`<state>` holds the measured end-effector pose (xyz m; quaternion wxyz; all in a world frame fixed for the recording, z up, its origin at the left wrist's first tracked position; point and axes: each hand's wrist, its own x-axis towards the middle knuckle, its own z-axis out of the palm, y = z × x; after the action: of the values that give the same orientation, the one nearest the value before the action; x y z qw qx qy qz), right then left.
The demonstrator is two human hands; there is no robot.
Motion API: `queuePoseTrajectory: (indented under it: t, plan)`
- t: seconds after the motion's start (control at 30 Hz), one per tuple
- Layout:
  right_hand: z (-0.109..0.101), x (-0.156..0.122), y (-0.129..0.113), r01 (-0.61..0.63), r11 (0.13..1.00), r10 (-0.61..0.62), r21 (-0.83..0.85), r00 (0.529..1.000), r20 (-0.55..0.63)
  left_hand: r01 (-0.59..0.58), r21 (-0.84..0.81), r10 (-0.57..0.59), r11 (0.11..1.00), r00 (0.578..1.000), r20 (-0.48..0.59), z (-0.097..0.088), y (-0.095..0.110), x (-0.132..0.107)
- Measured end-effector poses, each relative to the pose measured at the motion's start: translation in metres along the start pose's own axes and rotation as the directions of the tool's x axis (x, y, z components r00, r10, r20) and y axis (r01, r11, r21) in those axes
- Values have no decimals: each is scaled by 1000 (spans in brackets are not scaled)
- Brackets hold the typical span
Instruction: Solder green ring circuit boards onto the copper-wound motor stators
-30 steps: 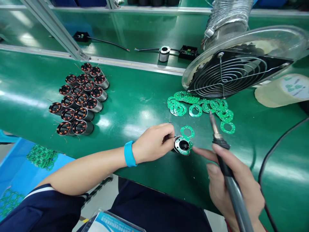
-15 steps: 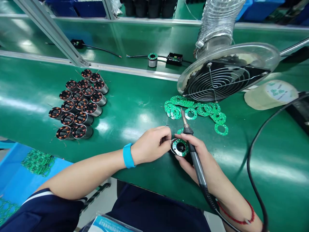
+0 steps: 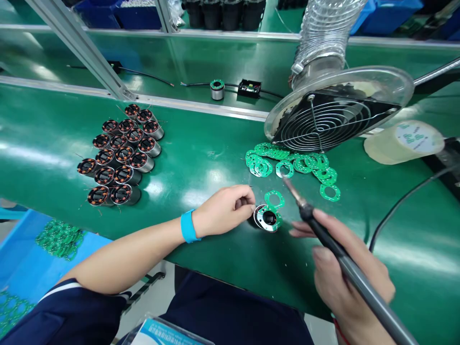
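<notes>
A motor stator (image 3: 257,218) with a green ring circuit board (image 3: 276,221) on top stands on the green bench in front of me. At its left edge my left hand (image 3: 235,207) is closed, thumb and fingers curled together; whatever is between the fingertips is too small to make out. My right hand (image 3: 354,268) is wrapped round a soldering iron (image 3: 334,239), apart from the stator on its right. The iron's tip points up and left, toward the ring boards. One loose ring board (image 3: 274,199) lies just behind the stator, partly overlapped by it.
Several wound stators (image 3: 124,153) stand grouped at the left. Loose ring boards (image 3: 305,163) lie beneath a fume extractor hood (image 3: 323,120). A tape roll (image 3: 402,142) is at the right, near the iron's cable (image 3: 398,201). A blue bin (image 3: 21,254) of boards sits lower left.
My right hand has let go of the stator and moved right and toward me with the soldering iron. The left hand stays at the stator's left edge, and the loose board behind shows more fully.
</notes>
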<state>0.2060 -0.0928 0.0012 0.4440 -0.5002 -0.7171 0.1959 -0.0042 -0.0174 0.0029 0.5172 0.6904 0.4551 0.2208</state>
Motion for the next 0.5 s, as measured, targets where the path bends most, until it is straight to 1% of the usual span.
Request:
queuePoseTrajectory:
  t: [0.07,0.13,0.27,0.4,0.5]
  plan:
    - [-4,-11,-3,-9,997,12,83,999,-39,10,-13,-10,1000,1000,10,0,0,1]
    - [-5,-19,-5,6,993,-3,116,1000,-28,23,-19,-23,1000,1000,6,0,0,1]
    - [-5,-21,-5,51,991,-51,125,999,4,34,-14,-34,999,999,-6,2,0,2]
    - [-5,-18,-4,52,993,-55,109,998,22,25,-5,-25,1000,1000,-6,3,1,3]
    - [-6,-22,-2,47,993,-48,105,999,5,7,12,-7,1000,1000,-9,3,1,3]
